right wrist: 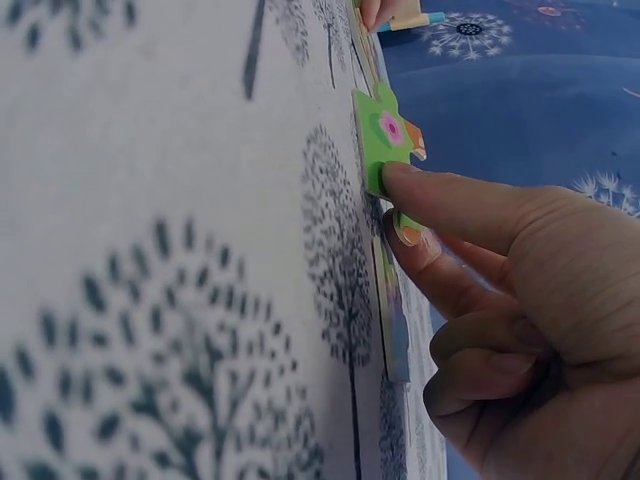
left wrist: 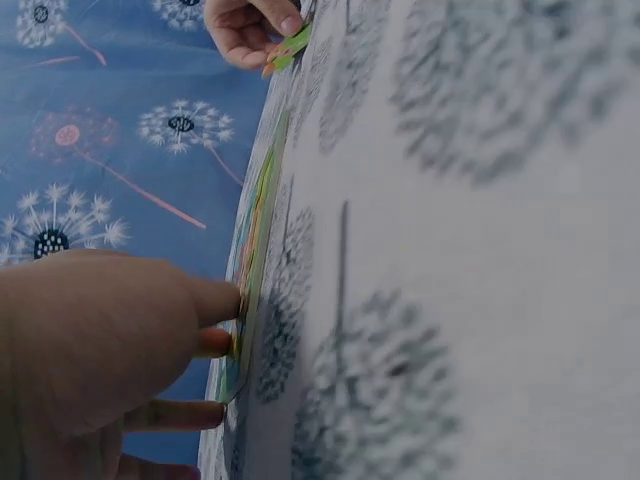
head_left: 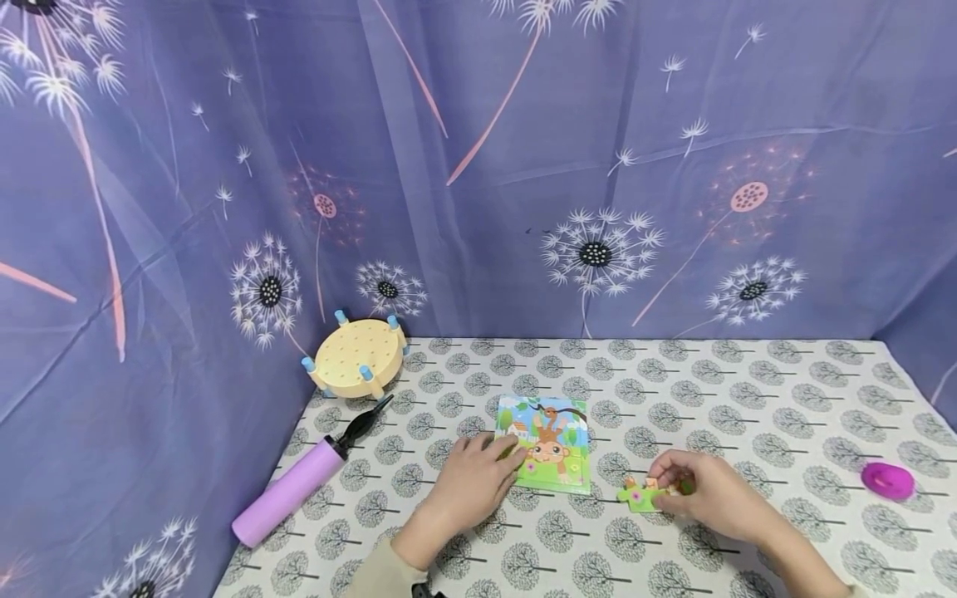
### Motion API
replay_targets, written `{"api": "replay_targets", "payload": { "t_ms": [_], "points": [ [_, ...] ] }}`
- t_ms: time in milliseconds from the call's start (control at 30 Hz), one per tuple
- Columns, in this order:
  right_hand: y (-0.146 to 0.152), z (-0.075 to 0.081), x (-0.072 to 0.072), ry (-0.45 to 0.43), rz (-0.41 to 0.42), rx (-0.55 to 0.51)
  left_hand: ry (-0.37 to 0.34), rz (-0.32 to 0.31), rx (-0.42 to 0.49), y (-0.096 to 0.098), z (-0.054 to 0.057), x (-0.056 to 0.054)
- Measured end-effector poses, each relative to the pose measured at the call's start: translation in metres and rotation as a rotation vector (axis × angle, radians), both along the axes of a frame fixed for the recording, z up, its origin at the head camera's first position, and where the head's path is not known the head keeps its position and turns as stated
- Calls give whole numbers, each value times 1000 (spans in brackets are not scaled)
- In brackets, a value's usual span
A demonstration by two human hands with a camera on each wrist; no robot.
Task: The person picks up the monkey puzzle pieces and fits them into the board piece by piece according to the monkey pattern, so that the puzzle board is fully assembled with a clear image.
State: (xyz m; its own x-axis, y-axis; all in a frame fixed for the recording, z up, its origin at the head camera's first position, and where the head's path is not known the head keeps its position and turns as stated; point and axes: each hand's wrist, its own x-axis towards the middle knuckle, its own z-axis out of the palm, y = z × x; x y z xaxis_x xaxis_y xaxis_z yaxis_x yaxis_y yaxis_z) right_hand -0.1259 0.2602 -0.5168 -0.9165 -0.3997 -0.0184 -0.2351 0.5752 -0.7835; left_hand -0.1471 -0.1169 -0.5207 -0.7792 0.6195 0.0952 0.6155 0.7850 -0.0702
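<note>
A square puzzle (head_left: 552, 453) with a monkey picture lies on the patterned cloth. My left hand (head_left: 478, 482) rests on its left side, fingers extended and touching the edge; the left wrist view shows these fingers (left wrist: 215, 299) along the puzzle's rim. To the right of the puzzle, my right hand (head_left: 710, 492) pinches a green puzzle piece (right wrist: 385, 130) with a pink flower between thumb and index finger. The piece is tilted up from the cloth. Another puzzle piece (right wrist: 394, 310) lies beneath the right hand, partly hidden by the fingers.
A purple hand pump (head_left: 292, 492) with a black nozzle lies at the left edge. Behind it, a round yellow pegged stool-like thing (head_left: 359, 359) with blue tips sits at the back left corner. A magenta oval object (head_left: 888, 481) lies far right. Purple curtains (head_left: 493, 249) enclose the table.
</note>
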Motion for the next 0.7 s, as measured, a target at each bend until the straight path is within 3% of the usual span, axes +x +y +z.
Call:
{"api": "replay_targets", "payload": {
  "t_ms": [100,300,533,700],
  "points": [
    [1,1,0,15,11,-1,-20,-1,63,2,3,-8],
    [1,1,1,40,15,27,-131,19,166,3,1,-27],
    [-2,6,2,-40,-5,-56,-182,15,157,-2,-4,-45],
    [-16,9,-5,32,-53,-71,-251,0,171,-6,-3,-53]
  ]
}}
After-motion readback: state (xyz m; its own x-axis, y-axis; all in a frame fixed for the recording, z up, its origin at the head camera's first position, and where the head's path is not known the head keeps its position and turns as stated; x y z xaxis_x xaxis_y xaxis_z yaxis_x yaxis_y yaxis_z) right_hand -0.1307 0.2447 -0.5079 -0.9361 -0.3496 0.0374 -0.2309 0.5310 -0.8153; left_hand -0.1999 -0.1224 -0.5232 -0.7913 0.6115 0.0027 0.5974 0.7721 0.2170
